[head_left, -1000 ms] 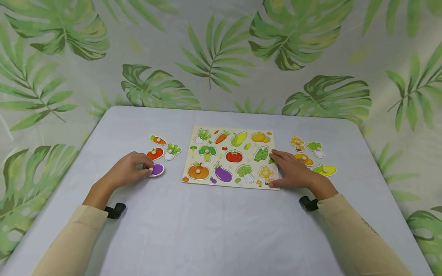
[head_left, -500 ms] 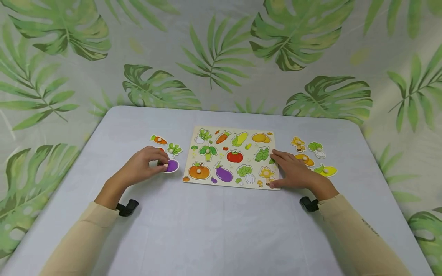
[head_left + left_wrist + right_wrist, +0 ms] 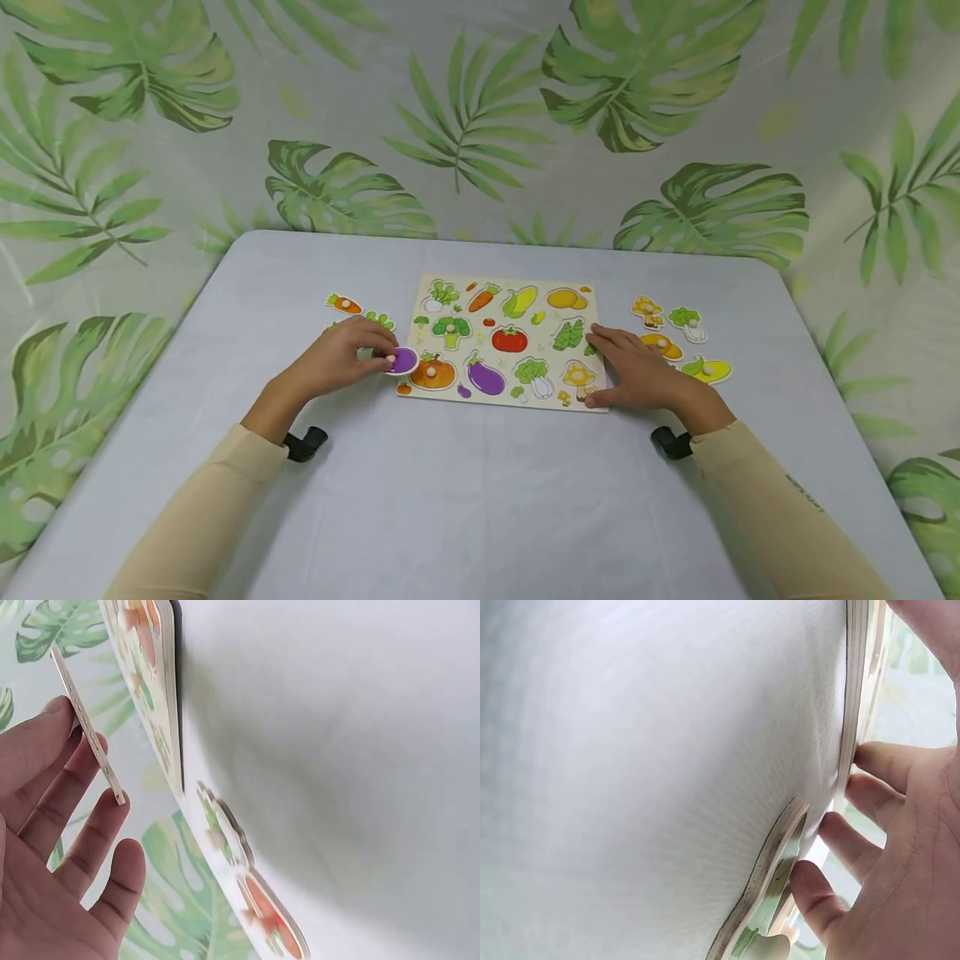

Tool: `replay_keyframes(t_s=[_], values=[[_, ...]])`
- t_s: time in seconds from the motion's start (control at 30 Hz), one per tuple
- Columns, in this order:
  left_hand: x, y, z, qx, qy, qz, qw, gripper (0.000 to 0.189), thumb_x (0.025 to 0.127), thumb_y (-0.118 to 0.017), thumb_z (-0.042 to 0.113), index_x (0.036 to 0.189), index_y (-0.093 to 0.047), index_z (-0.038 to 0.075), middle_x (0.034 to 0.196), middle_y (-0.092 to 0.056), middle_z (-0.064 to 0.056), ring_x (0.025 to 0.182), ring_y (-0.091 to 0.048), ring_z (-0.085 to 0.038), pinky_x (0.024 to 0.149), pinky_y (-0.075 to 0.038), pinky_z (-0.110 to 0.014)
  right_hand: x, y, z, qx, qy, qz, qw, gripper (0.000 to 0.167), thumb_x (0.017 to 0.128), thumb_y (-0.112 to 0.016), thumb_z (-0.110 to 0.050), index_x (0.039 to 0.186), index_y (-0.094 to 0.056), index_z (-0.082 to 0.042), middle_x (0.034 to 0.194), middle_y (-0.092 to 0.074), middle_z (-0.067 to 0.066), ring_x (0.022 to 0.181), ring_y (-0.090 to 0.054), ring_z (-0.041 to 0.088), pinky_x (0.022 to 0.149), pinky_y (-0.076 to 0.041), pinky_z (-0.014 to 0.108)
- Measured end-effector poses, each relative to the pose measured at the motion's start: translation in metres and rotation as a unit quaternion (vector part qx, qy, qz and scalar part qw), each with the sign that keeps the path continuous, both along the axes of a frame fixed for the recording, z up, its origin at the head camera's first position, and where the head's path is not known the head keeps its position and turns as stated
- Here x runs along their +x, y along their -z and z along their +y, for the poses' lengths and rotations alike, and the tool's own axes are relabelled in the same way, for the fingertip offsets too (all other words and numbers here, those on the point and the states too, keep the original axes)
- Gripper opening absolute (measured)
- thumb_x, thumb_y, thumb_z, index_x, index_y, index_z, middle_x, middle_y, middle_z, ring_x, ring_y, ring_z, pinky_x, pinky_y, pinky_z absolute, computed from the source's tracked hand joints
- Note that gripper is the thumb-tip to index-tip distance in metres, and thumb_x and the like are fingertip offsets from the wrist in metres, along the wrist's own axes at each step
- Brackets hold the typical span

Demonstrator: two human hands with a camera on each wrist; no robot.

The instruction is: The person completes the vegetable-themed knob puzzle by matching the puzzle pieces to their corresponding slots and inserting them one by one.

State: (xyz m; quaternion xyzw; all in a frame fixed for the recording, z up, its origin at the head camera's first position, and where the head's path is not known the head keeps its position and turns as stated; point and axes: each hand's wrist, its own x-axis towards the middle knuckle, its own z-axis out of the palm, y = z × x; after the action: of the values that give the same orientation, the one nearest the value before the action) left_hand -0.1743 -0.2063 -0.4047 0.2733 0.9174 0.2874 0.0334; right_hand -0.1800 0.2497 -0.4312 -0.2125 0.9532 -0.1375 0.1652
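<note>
My left hand [image 3: 348, 354] pinches the knob of a purple eggplant puzzle piece [image 3: 406, 361] over the left edge of the wooden puzzle board [image 3: 487, 392]. Edge-on in the left wrist view, the eggplant piece [image 3: 88, 731] is held up off the table. The board shows printed vegetables; knobbed pumpkin [image 3: 431, 375] and broccoli [image 3: 452, 332] pieces sit in it. At the board's right edge rests my right hand [image 3: 637, 371], fingers spread and touching it. The right wrist view has these fingers [image 3: 889, 765] against the board's edge [image 3: 850, 705].
Left of the board lie carrot [image 3: 345, 305], radish [image 3: 225, 832] and tomato [image 3: 274, 915] pieces, partly behind the left hand in the head view. To the right are mushroom [image 3: 647, 312], bok choy [image 3: 687, 325], potato [image 3: 662, 347] and corn [image 3: 707, 370] pieces.
My left hand has carried the eggplant piece rightward from beside the tomato piece to the board's left edge. The right hand and the board have stayed in place.
</note>
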Motion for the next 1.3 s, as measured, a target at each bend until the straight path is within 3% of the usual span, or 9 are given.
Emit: replay_keyframes(t_s=[0.53, 0.77, 0.97, 1.3], values=[[-0.02, 0.001, 0.04, -0.018, 0.047, -0.014, 0.9986, 0.016, 0.087, -0.077, 0.018, 0.102, -0.08, 0.014, 0.111, -0.075, 0.0, 0.114, -0.06, -0.021, 0.102, -0.051, -0.043, 0.0, 0.001, 0.0, -0.004, -0.005, 0.01, 0.9999, 0.104, 0.079, -0.077, -0.056, 0.156, -0.028, -0.006, 0.165, -0.02, 0.017, 0.148, -0.021, 0.046, 0.109, -0.023, 0.076], [-0.027, 0.009, 0.056, -0.033, 0.059, -0.03, 0.9972, 0.015, 0.089, -0.075, 0.019, 0.103, -0.08, 0.016, 0.113, -0.073, 0.001, 0.118, -0.058, -0.02, 0.106, -0.049, -0.042, 0.0, 0.001, 0.001, 0.0, -0.01, 0.008, 0.9999, 0.106, 0.078, -0.077, -0.057, 0.156, -0.027, -0.006, 0.165, -0.02, 0.017, 0.148, -0.021, 0.046, 0.109, -0.024, 0.076], [-0.033, 0.016, 0.076, -0.05, 0.09, -0.016, 0.9946, 0.015, 0.089, -0.073, 0.02, 0.102, -0.08, 0.015, 0.113, -0.074, 0.001, 0.118, -0.058, -0.02, 0.108, -0.047, -0.042, 0.0, -0.004, 0.002, 0.015, -0.007, -0.006, 0.9998, 0.115, 0.071, -0.08, -0.061, 0.157, -0.026, -0.007, 0.166, -0.018, 0.016, 0.149, -0.021, 0.044, 0.11, -0.025, 0.075], [-0.033, 0.024, 0.099, -0.063, 0.131, -0.022, 0.989, 0.015, 0.091, -0.071, 0.02, 0.103, -0.08, 0.016, 0.113, -0.074, 0.002, 0.113, -0.059, -0.018, 0.1, -0.05, -0.037, -0.001, -0.004, 0.0, 0.02, -0.002, -0.015, 0.9997, 0.116, 0.071, -0.08, -0.063, 0.157, -0.025, -0.008, 0.166, -0.017, 0.015, 0.15, -0.019, 0.043, 0.111, -0.023, 0.075]])
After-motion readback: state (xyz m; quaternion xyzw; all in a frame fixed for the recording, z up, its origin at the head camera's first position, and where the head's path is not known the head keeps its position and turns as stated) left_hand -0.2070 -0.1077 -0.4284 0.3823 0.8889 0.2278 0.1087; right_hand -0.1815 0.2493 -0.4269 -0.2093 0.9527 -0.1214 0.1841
